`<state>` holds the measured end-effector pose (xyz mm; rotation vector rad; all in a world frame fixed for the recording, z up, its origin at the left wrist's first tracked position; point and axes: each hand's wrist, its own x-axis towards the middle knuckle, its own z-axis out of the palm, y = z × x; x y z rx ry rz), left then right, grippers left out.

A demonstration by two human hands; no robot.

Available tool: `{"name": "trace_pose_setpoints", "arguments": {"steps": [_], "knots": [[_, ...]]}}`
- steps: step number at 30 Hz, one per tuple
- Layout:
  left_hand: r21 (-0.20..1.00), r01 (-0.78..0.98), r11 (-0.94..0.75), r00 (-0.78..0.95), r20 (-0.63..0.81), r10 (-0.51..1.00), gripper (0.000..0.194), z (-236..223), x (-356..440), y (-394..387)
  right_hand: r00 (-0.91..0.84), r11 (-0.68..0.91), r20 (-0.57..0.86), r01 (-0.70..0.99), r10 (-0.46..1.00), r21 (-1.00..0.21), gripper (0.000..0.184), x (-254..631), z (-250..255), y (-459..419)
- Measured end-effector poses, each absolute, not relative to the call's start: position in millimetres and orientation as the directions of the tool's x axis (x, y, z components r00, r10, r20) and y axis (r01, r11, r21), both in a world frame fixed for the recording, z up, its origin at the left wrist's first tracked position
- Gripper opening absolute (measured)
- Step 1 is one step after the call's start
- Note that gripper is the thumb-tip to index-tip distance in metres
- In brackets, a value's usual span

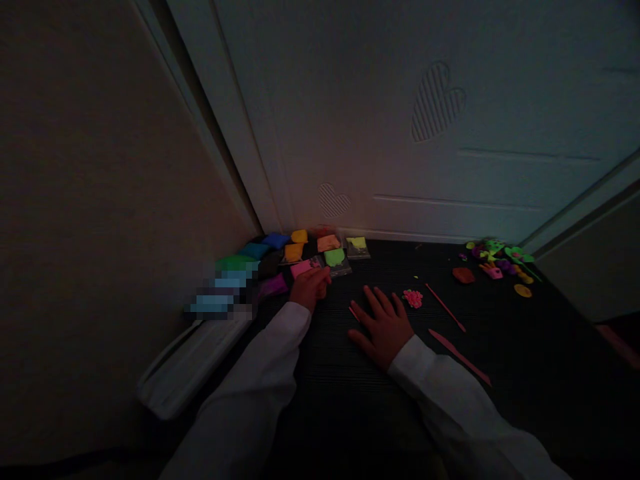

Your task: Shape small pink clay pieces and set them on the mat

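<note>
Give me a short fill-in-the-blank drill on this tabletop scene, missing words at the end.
The ____ hand lies with its fingers spread on the dark tabletop.
Each striped shape on the pale panel is a ____.
The long pale case lies on the person's ____ side.

Missing words: right; heart; left.

The left hand (311,288) is curled; the right hand (384,327) spreads palm down.

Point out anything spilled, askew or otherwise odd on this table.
One small oddity: a yellow-green crumb lies loose on the dark tabletop, just beyond the pink cluster and apart from it. Nothing else clearly looks spilled or damaged, though the dim light hides fine detail.
</note>
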<state>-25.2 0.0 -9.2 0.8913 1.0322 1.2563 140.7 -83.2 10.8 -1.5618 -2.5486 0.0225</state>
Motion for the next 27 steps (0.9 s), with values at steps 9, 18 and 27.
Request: {"name": "trace_pose_setpoints", "arguments": {"steps": [9, 18, 27], "knots": [[0.942, -0.317, 0.111, 0.010, -0.114, 0.993, 0.024, -5.6, -23.9, -2.4, -0.442, 0.452, 0.115, 0.887, 0.890, -0.091, 0.053, 139.4, 13.2, -85.6], [0.938, -0.331, 0.101, 0.043, -0.092, 0.995, 0.023, -7.6, -24.6, -1.6, -0.447, 0.459, 0.116, 0.883, 0.887, -0.099, 0.052, 141.8, 12.9, -84.7], [0.947, -0.304, 0.099, -0.002, -0.105, 0.995, 0.023, -1.3, -20.4, -5.1, -0.459, 0.476, 0.151, 0.873, 0.876, -0.108, 0.053, 144.7, 7.0, -80.5]]}}
